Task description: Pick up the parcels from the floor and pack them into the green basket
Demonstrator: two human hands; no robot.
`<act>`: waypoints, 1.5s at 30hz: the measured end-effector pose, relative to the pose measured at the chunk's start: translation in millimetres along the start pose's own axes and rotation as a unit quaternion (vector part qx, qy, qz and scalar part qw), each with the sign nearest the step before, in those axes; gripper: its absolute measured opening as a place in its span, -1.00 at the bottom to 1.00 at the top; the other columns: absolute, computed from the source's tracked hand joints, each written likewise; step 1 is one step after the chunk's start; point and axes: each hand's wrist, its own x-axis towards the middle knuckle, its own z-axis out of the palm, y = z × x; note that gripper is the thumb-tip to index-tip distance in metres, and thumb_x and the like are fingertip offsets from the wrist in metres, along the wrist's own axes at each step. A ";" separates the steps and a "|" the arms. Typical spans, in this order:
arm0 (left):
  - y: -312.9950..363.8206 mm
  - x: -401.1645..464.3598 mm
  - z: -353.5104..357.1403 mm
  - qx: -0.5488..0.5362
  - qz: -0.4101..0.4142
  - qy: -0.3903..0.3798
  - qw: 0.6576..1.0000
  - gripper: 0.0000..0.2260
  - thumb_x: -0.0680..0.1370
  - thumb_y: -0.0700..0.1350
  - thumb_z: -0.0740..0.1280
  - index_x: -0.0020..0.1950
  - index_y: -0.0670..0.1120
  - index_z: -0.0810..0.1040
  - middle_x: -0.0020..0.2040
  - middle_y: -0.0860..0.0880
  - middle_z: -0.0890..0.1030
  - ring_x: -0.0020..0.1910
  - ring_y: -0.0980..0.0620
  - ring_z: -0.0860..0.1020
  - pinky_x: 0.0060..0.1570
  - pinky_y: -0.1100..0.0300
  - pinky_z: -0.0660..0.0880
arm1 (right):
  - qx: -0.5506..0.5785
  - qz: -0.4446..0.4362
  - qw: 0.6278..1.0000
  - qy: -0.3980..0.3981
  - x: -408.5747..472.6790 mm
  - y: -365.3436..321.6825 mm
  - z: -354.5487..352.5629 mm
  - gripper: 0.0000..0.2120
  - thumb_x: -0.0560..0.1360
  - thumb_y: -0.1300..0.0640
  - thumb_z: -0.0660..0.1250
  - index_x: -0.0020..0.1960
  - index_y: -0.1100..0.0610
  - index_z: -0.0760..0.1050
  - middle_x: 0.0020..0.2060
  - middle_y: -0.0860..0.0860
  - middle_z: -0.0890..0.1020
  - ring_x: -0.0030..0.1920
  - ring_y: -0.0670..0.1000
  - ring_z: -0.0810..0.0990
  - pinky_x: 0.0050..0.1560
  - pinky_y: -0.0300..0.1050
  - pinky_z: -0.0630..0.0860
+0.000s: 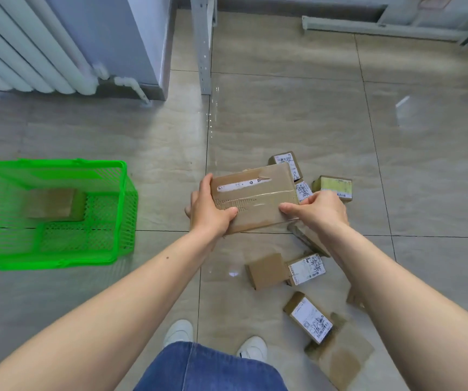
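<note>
Both bare forearms reach forward and converge toward the middle of the view, elbows out of frame at the lower corners. The left hand is clamped on the left end of a flat brown cardboard parcel sealed with clear tape: its thumb lies across the top face near the close edge, and its fingers curl around the far left corner and underneath. The right hand grips the right end, thumb stretched flat along the top face, pointing left, with the fingers wrapped over the right edge. The wrists are roughly level and the palms face each other. Below, blue denim-clad legs and two white shoes show.
</note>
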 end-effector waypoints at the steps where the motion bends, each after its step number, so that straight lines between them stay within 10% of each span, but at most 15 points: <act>1: 9.2 -9.1 -15.5 -0.004 -0.004 0.007 1.000 -0.22 0.44 -0.16 0.44 0.54 0.16 0.11 0.40 0.02 0.34 0.38 -0.14 0.27 0.16 0.21 0.28 | 0.008 -0.006 1.000 -0.002 -13.7 -13.0 -7.8 -0.62 0.26 -0.13 0.59 -0.35 0.07 0.46 -0.34 0.01 0.61 -0.15 0.07 0.59 -0.10 -0.04 0.49; 10: 54.1 -73.7 -148.9 -0.035 -0.062 0.090 0.993 -0.16 0.41 -0.14 0.50 0.55 -0.05 0.06 0.43 0.00 0.40 0.35 -0.07 0.42 0.27 0.11 0.34 | 0.031 -0.067 0.992 -0.100 -112.4 -115.5 -25.7 -0.59 0.31 -0.01 0.60 -0.33 0.10 0.36 -0.31 0.06 0.56 -0.30 0.11 0.66 0.01 0.16 0.66; 18: 33.9 -87.6 -252.2 -0.062 -0.129 0.153 0.978 -0.46 0.30 -0.07 0.57 0.23 -0.12 0.51 0.19 -0.15 0.53 0.11 -0.11 0.55 0.21 0.03 0.49 | -0.004 -0.126 0.982 -0.138 -170.7 -191.8 14.0 -0.60 0.26 -0.05 0.62 -0.31 0.12 0.44 -0.36 0.02 0.58 -0.35 0.05 0.65 -0.01 0.17 0.67; 24: -20.3 -62.1 -330.8 -0.111 -0.128 0.152 0.974 -0.29 0.12 0.01 0.43 0.31 0.04 0.50 0.13 -0.11 0.59 0.13 -0.09 0.57 0.22 0.00 0.52 | 0.003 -0.120 0.981 -0.155 -219.1 -246.0 78.1 -0.42 0.30 -0.02 0.60 0.22 0.22 0.54 0.07 0.09 0.61 -0.18 0.09 0.69 0.02 0.08 0.67; 28: -73.2 -28.9 -390.4 -0.094 -0.109 0.128 0.981 -0.43 0.14 -0.04 0.38 0.18 0.09 0.57 0.08 -0.12 0.61 0.06 -0.10 0.61 0.17 -0.03 0.56 | -0.002 -0.137 0.981 -0.134 -249.9 -277.6 141.1 -0.85 0.35 0.01 0.55 -0.23 0.07 0.66 -0.22 0.10 0.71 -0.22 0.15 0.72 0.00 0.11 0.67; 36: -112.1 -14.0 -494.5 -0.135 -0.056 0.092 0.985 -0.43 0.38 -0.50 0.35 0.37 -0.21 0.46 0.17 -0.12 0.58 0.05 0.07 0.55 0.11 0.32 0.45 | 0.070 -0.078 0.989 -0.100 -285.3 -310.7 255.7 -0.79 0.36 0.09 0.56 -0.06 0.18 0.72 -0.21 0.14 0.71 -0.14 0.11 0.70 -0.09 0.04 0.70; 45: -191.1 66.8 -493.1 -0.109 -0.041 0.129 0.985 -0.52 0.32 -0.36 0.53 0.23 -0.19 0.60 0.11 -0.10 0.66 0.03 0.04 0.61 0.15 0.21 0.52 | 0.016 -0.076 0.995 -0.061 -240.9 -303.2 362.3 -0.73 0.34 -0.11 0.49 -0.13 0.08 0.69 -0.27 0.07 0.72 -0.30 0.11 0.71 -0.10 0.14 0.69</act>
